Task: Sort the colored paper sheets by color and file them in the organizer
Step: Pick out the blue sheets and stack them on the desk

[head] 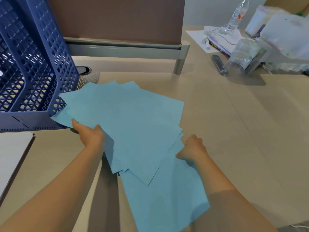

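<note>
Several light blue paper sheets (133, 118) lie fanned out in a loose pile over the beige table, one of them hanging over the near edge. My left hand (91, 133) holds the pile's left edge, thumb on top and fingers under the sheets. My right hand (192, 149) pinches the right-hand corners of the lower sheets. The dark blue mesh organizer (33, 64) stands at the left, its front corner touching the pile's far left corner. Its slots look dark, and I cannot tell what they hold.
A white board or sheet (11, 158) lies at the near left. At the far right stand a plastic bottle (237, 15), papers, a clear bag and white boxes (287, 34). A brown partition (117, 19) with a grey metal foot closes the back.
</note>
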Available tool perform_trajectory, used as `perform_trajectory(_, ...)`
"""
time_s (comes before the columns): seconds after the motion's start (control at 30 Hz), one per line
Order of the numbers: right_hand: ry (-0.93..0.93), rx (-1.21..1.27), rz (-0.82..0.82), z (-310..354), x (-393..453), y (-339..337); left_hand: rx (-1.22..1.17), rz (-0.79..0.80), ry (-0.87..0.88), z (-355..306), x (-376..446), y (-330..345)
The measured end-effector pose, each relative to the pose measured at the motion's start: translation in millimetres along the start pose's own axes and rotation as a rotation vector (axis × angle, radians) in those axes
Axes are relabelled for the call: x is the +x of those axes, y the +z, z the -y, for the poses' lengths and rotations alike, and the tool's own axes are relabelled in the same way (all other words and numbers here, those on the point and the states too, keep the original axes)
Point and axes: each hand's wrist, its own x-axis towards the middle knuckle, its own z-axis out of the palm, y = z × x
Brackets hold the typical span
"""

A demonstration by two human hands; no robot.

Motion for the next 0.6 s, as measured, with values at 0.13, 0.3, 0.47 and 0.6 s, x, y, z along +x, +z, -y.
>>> perform_trajectory(0.13, 0.037, 0.049, 0.002, -7, -2, 5, 0.003, 0.054, 0.023, 6, -8, -1)
perform_trajectory(0.3, -0.057, 0.177, -0.068, -20, 4, 8, 0.059, 0.096, 0.073, 6, -9, -5)
perform_trajectory(0.47, -0.025, 0.297, -0.183, -27, 14, -4, 0.125, 0.176, 0.104, 6, 4, -11)
perform_trajectory(0.6, -0.005, 0.433, -0.214, -30, 27, -12, 0.177, 0.272, 0.118, 4, 22, -16)
